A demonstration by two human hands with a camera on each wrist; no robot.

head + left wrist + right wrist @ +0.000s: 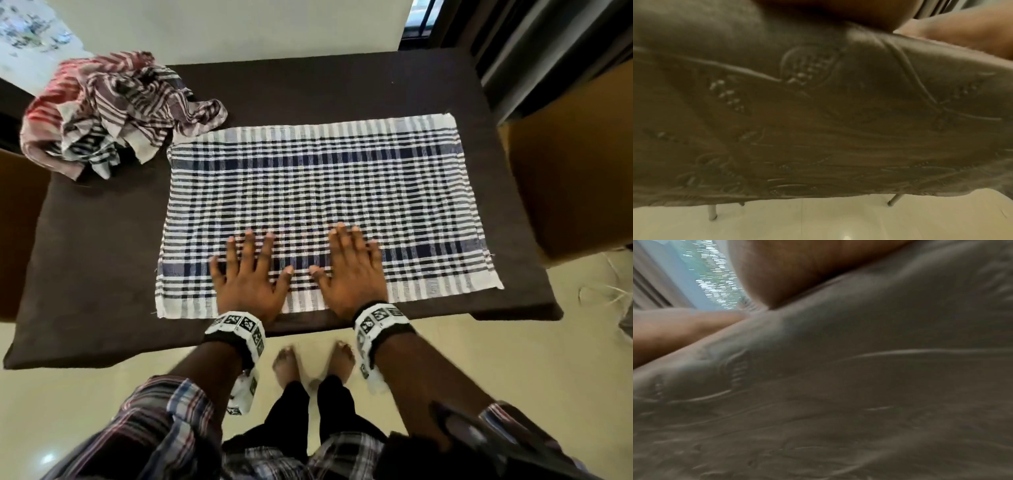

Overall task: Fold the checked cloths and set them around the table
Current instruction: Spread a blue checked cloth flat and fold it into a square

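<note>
A blue, black and white checked cloth (pixel 322 192) lies spread flat on the dark brown table (pixel 96 246). Both hands press palm-down on its near edge, fingers straight and spread. My left hand (pixel 248 270) lies left of centre and my right hand (pixel 352 267) just beside it, thumbs almost meeting. A crumpled pile of other checked and striped cloths (pixel 102 109), red, maroon and black, sits at the table's far left corner. Both wrist views are blurred: they show the embossed brown table cover (pixel 818 121) hanging at the table's edge, and a palm (pixel 797 272) against it.
Brown chairs stand at the right (pixel 575 164) and left (pixel 17 233) sides of the table. Cream floor tiles (pixel 479 359) and my bare feet (pixel 315 363) lie below the near edge. Metal table legs (pixel 712 212) show under the cover. A dark window frame (pixel 513 34) is at the far right.
</note>
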